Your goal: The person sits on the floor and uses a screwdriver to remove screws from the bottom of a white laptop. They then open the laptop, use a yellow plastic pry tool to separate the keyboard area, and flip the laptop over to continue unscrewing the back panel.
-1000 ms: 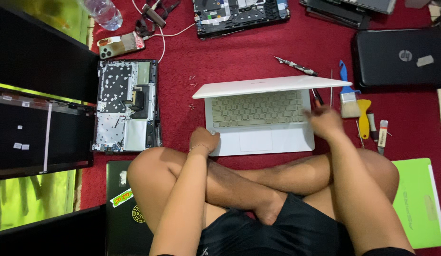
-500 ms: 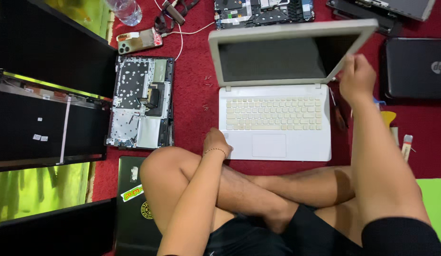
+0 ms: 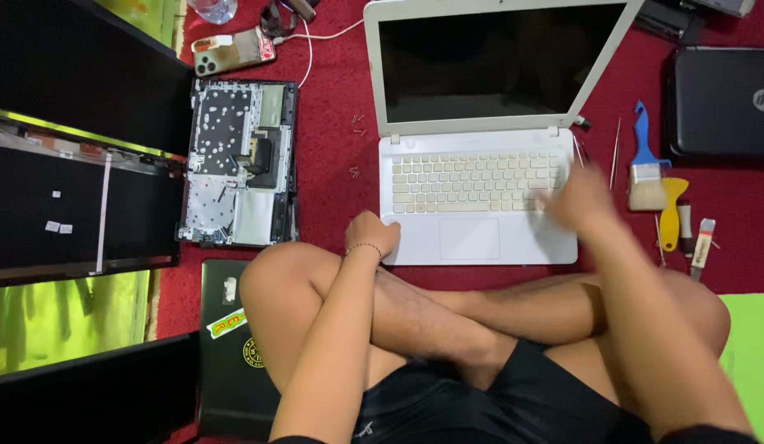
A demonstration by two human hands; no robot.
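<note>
**Two hands at the white laptop**

Both my hands meet the white laptop [image 3: 480, 189], lying open on the red carpet [image 3: 332, 156]. My left hand [image 3: 372, 237] curls on its near-left corner. My right hand [image 3: 581, 197], blurred, hovers over its keyboard's right side; I cannot tell its finger spread.

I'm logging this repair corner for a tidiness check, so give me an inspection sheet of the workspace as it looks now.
Surface: red carpet, person sits cross-legged on it.
Job's things: white laptop, lid open, screen dark.
Clutter: stripped laptop base at left; dark panels far left; black laptop at right; brush, yellow tool; phone; loose screws.
Grippers: left hand rests on the white laptop's front left corner; right hand blurred over the keyboard's right side.
Cables: white cable near the phone.
Surroundings: green sheet at lower right.
</note>
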